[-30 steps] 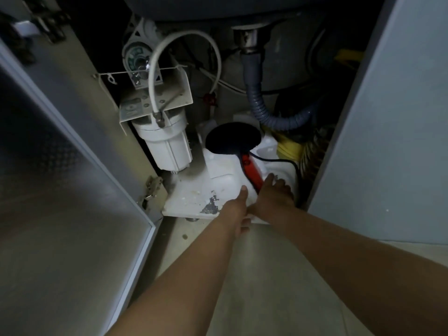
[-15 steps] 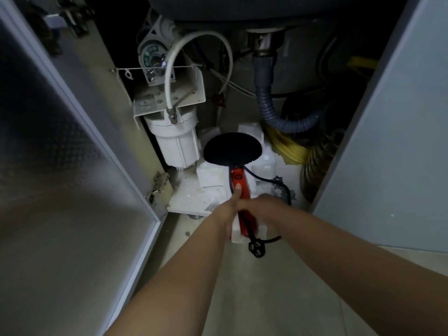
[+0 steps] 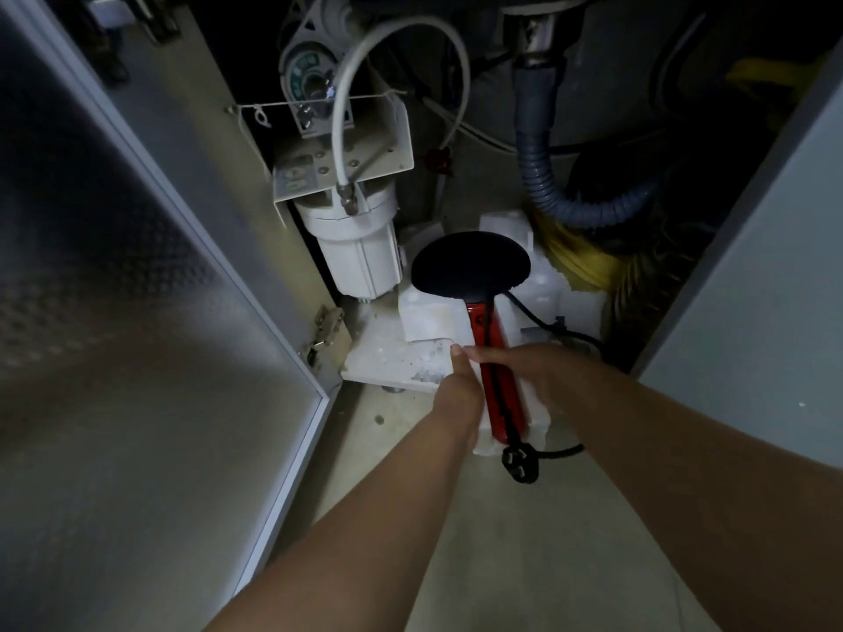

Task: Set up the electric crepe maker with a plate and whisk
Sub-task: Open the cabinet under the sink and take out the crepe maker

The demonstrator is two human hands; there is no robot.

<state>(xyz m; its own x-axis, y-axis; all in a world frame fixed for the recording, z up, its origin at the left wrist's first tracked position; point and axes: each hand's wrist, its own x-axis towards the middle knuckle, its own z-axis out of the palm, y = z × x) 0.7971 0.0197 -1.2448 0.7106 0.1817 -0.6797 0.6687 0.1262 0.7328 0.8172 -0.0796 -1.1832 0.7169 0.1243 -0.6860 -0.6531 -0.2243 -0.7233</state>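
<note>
— While the foam tray point(image 3: 429, 358) sits half out of the sink cabinet, what holds it?
— Left hand point(image 3: 460, 390) grips its left edge; right hand point(image 3: 547, 376) apparently clasps the right, fingers hidden. Crepe maker point(image 3: 474, 271) lies between them. Retrieval step; next, lift clear, minding the plug point(image 3: 520, 463).
</note>
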